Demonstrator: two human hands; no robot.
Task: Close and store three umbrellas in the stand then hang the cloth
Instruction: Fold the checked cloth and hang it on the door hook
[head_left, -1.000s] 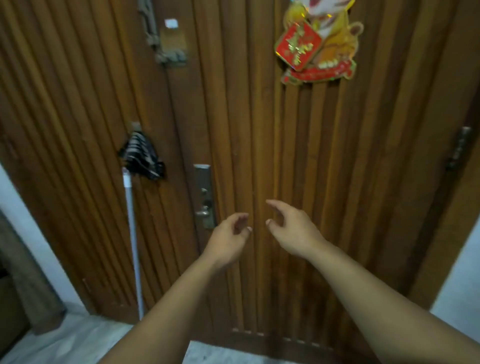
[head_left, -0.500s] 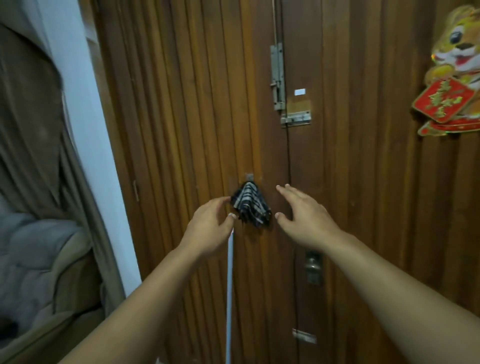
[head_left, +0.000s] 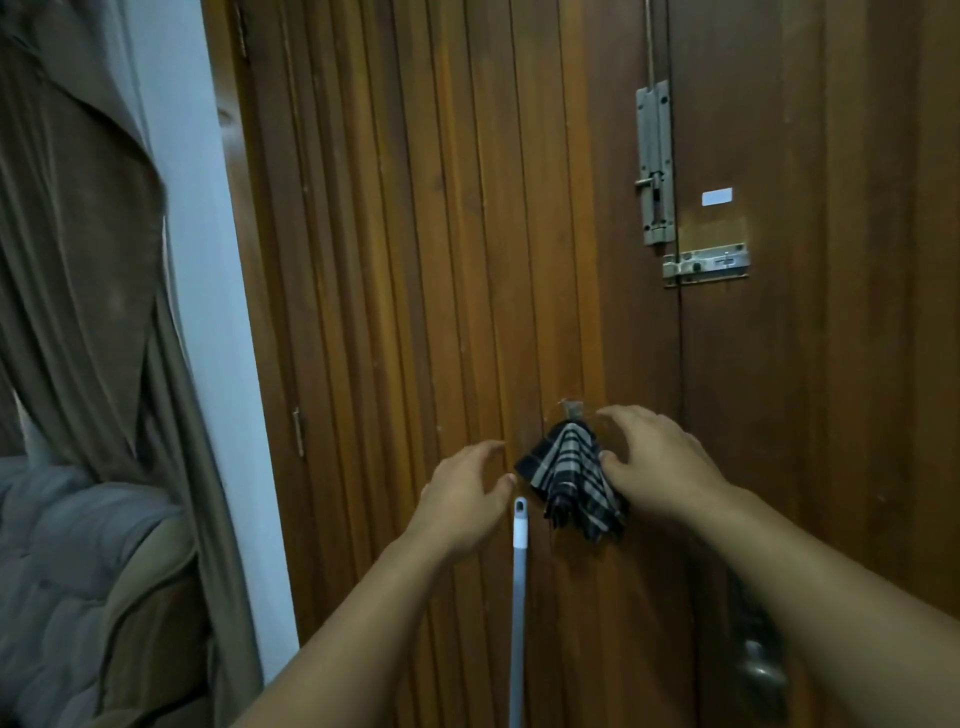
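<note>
A small cloth (head_left: 571, 480) hangs on a hook (head_left: 571, 409) on the brown wooden door (head_left: 415, 260). The cloth is dark with pale lines that cross to make squares. It is bunched up at the top, where it goes over the hook, and it spreads wider as it hangs down. Its bottom edge is uneven, with folds and corners that point down. It lies flat against the door.

The left hand (head_left: 467, 499) is just to the left of the cloth. Its fingers are loosely bent and a little apart, and it holds nothing. Its thumb tip is close to the cloth's left corner, but I cannot tell if it touches.

The right hand (head_left: 654, 467) is on the right side of the cloth. Its fingers are spread and only a little bent. Its thumb seems to touch the cloth's right edge. Its other fingers reach up near the hook.

A thin white pole (head_left: 518, 597) leans on the door, just below the left hand and left of the cloth.

Higher up on the door are two metal bolts (head_left: 657, 166). A round knob (head_left: 761, 670) is low on the right. A brown curtain (head_left: 78, 260) hangs on the far left.
</note>
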